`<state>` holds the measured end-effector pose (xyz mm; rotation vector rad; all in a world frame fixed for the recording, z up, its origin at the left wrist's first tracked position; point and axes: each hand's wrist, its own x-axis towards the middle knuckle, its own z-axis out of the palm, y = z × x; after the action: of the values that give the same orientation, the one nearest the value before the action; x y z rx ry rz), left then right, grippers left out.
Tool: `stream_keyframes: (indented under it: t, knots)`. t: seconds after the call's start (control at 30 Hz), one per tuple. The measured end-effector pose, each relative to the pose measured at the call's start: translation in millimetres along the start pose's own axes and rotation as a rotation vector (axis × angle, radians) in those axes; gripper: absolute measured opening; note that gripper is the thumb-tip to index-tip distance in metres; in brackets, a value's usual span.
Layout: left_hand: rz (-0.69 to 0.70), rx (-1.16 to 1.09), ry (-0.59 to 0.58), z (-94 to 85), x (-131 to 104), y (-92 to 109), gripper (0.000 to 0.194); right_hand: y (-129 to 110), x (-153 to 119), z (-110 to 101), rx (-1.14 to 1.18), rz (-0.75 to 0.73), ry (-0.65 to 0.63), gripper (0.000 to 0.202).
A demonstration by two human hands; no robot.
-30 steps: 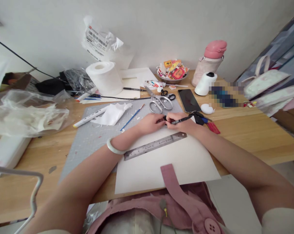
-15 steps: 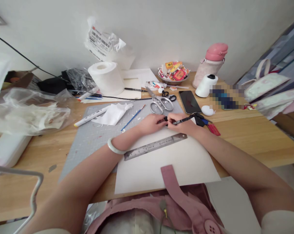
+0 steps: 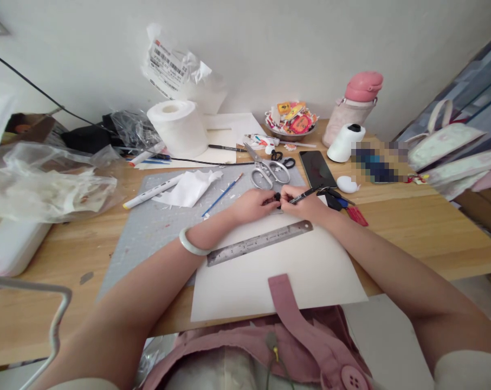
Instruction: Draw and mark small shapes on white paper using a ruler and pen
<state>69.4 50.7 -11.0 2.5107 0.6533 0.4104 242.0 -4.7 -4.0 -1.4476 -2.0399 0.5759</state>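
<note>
My right hand (image 3: pixel 297 200) is closed around a black pen (image 3: pixel 304 196), held at a slant over the far edge of a white sheet of paper (image 3: pixel 278 271). Close beside it, my left hand (image 3: pixel 256 206) has its fingers pinched on a small black object (image 3: pixel 277 197), mostly covered by the fingertips, so its kind is unclear. Nearer to me, a steel ruler (image 3: pixel 259 242) lies aslant on the paper. Under the paper's left part is a grey cutting mat (image 3: pixel 148 238). Silver scissors (image 3: pixel 264 174) lie just beyond my hands.
A phone (image 3: pixel 317 169), a white egg-shaped object (image 3: pixel 347 184) and keys (image 3: pixel 338 199) lie right of my hands. Behind are a paper roll (image 3: pixel 176 129), a bowl of stickers (image 3: pixel 292 122), a thread cone (image 3: pixel 346 143) and a pink bottle (image 3: pixel 353 108). A thin paintbrush (image 3: pixel 222 195) rests left.
Both hands stay close together at the paper's far edge. The pen in my right hand has tilted slightly, its rear end a little higher and further left. Nothing else has visibly moved.
</note>
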Motion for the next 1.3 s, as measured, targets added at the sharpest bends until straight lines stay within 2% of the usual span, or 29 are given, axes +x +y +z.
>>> stream_keyframes:
  t: [1.3]
  knots:
    - [-0.034,0.039,0.013,0.6,0.6,1.7,0.023,3.1,3.0,1.8,0.04,0.028,-0.02,0.011]
